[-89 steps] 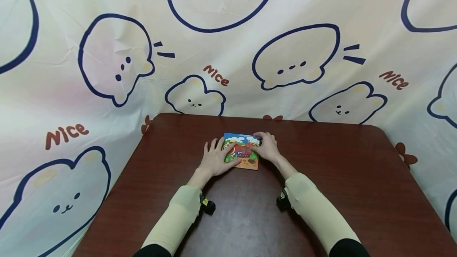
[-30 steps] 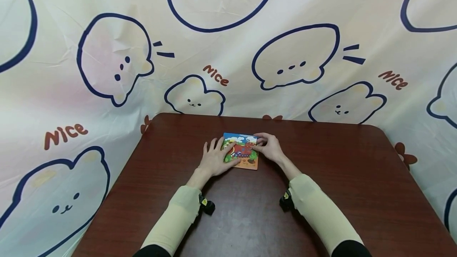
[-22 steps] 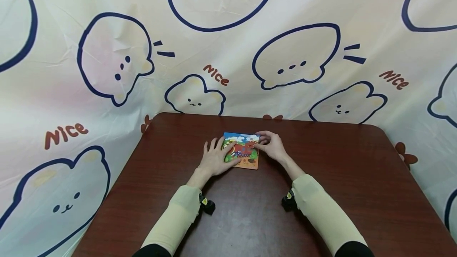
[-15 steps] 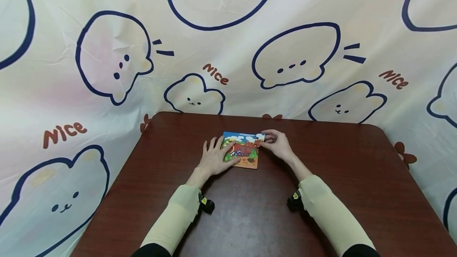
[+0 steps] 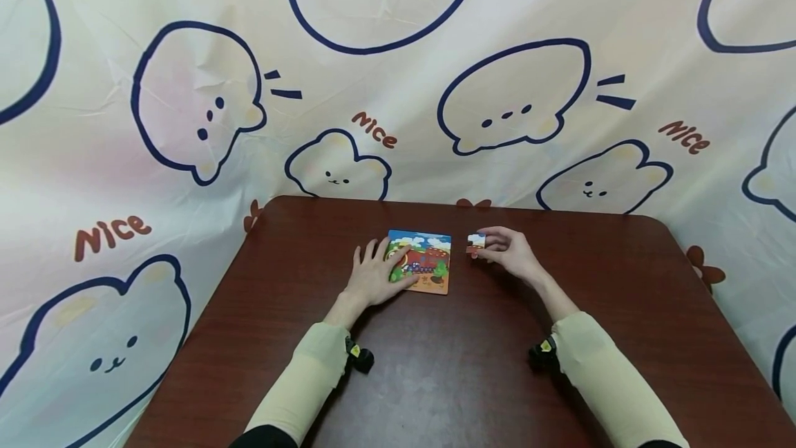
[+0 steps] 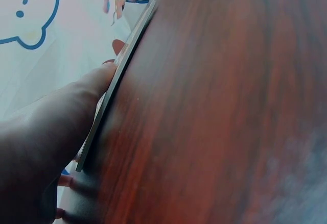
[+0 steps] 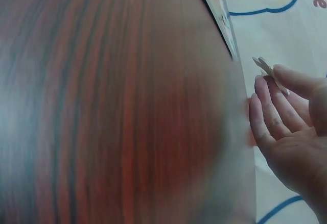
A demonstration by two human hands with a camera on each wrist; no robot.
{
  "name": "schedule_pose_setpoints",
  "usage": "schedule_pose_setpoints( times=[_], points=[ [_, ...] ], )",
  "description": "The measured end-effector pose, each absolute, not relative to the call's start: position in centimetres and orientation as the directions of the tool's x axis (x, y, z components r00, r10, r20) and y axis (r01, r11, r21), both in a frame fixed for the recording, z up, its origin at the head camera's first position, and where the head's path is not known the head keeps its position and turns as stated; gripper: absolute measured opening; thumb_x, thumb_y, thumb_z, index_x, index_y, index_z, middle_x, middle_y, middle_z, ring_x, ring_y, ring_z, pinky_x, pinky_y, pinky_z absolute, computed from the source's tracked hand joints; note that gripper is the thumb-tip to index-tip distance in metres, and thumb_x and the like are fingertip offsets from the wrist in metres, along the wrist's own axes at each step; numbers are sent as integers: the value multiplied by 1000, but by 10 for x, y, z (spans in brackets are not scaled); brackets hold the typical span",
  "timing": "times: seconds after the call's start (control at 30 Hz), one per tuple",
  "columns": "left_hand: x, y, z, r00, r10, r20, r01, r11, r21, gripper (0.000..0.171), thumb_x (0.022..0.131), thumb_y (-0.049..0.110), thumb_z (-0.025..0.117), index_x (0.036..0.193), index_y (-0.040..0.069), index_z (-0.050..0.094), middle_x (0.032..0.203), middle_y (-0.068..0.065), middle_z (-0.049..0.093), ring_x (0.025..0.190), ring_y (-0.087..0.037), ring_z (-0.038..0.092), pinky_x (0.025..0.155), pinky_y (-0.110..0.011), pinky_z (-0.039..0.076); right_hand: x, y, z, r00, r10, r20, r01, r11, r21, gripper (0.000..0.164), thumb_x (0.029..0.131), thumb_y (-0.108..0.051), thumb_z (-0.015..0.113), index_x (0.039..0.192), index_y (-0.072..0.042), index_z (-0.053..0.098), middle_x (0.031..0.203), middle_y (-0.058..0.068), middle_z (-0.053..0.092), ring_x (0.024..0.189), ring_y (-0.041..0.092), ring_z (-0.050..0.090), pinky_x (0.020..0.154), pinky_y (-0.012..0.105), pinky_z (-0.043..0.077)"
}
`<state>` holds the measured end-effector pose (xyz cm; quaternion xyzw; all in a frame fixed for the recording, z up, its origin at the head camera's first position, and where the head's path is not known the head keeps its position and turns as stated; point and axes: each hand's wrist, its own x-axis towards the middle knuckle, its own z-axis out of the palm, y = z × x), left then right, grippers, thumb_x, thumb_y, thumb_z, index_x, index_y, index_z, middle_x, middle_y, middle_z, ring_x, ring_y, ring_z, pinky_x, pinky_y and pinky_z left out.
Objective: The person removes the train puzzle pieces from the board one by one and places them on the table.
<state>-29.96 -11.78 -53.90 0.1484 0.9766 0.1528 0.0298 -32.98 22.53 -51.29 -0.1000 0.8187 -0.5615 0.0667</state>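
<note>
A flat, square jigsaw puzzle (image 5: 439,274) with a bright picture of blue sky, a red shape and green bushes lies on the table. My left hand (image 5: 375,275) rests on its left side with fingers spread, thumb across the lower part; the left wrist view shows the puzzle's dark edge (image 6: 118,76) beside that hand. To the right of the puzzle, apart from it, my right hand (image 5: 513,254) pinches a small puzzle piece (image 5: 475,242) between thumb and fingers. The right wrist view shows this piece (image 7: 271,73) edge-on, above the table.
The dark brown wooden table (image 5: 410,379) has rounded far corners. Behind it hangs a pale cloth (image 5: 410,88) with blue cartoon outlines and the word "Nice". A small black camera is strapped to each wrist.
My right hand has drawn the puzzle piece off the puzzle's upper right part and moved rightward with it. The left hand has stayed in place on the puzzle.
</note>
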Motion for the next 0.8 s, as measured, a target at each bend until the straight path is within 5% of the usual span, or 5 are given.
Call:
schedule_pose_setpoints(
  times=[0.8],
  points=[
    [-299,-118,-539,-955,297,-17,278,911,303,79,102,75,58,171,39,41,183,-15,25,168,-46,23,135,-74,14,-327,292,-509,-975,-210,-72,-36,471,-882,54,105,-10,76,153,7,58,133,32,69,96,-3,67,82,14,58]
  ],
)
